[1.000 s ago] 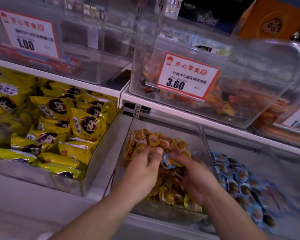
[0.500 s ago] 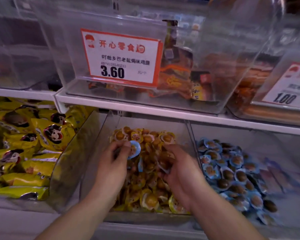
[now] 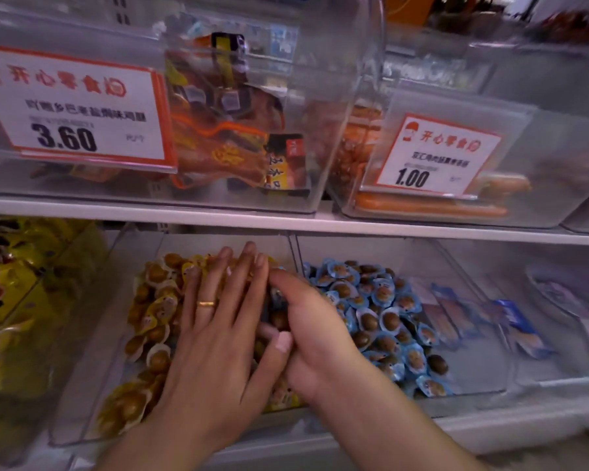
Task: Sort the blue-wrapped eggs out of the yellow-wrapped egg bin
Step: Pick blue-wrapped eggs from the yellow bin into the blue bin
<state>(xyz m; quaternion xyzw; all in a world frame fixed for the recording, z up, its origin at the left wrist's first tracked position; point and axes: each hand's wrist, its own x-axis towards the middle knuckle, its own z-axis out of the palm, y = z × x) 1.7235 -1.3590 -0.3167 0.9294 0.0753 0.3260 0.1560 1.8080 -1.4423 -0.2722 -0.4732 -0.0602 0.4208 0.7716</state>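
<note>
In the lower centre of the frame, the left hand (image 3: 215, 321) lay flat on the yellow-wrapped eggs (image 3: 153, 300) in their bin (image 3: 92, 338), its fingers (image 3: 233, 277) straight and holding nothing. Just to its right, the right hand (image 3: 306, 328) curled around something at the bin's right edge; I could not tell what. The blue-wrapped eggs (image 3: 381, 317) filled the next bin, right of centre. It seemed best to spread the yellow pile gently and lift out each blue wrapper singly.

A white shelf (image 3: 286, 224) runs above the fingers, carrying clear bins (image 3: 320, 137) with price tags (image 3: 72, 107). Left of the fingers sit yellow packets (image 3: 0, 283); far right, blue packets (image 3: 521, 331). Lighting is dim.
</note>
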